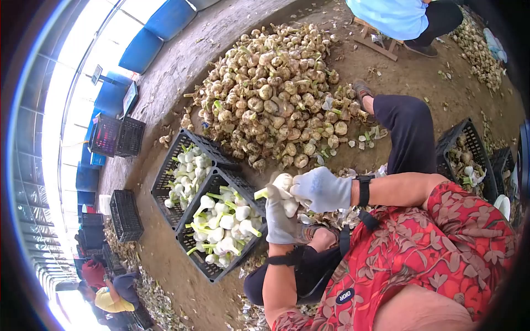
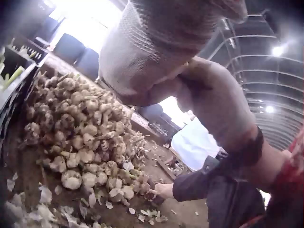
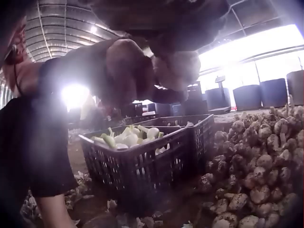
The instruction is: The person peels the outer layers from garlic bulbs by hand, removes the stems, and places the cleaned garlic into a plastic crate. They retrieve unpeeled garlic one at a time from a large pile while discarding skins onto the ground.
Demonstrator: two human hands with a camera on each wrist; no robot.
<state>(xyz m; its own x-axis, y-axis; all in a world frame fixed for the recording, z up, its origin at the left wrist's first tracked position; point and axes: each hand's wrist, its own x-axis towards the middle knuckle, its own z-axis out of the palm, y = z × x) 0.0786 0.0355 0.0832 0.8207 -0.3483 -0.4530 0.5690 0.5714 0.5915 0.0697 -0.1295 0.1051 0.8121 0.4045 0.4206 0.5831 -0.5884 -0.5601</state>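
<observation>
Both hands wear pale work gloves and meet at garlic in the head view. My left hand grips a garlic bulb with a short green stem jutting out to the left. A second white bulb shows just below it, between the hands. With curled fingers, my right hand pinches the bulb's right side. Below and to the left, a black crate holds trimmed white bulbs with green stems. In both wrist views the gloves hide most of the held garlic.
A large heap of dirty, untrimmed garlic lies ahead. Another black crate of white bulbs adjoins the first. Crates with peelings stand at right. Loose skins litter the floor around the person's legs. Another person sits on a low wooden stool.
</observation>
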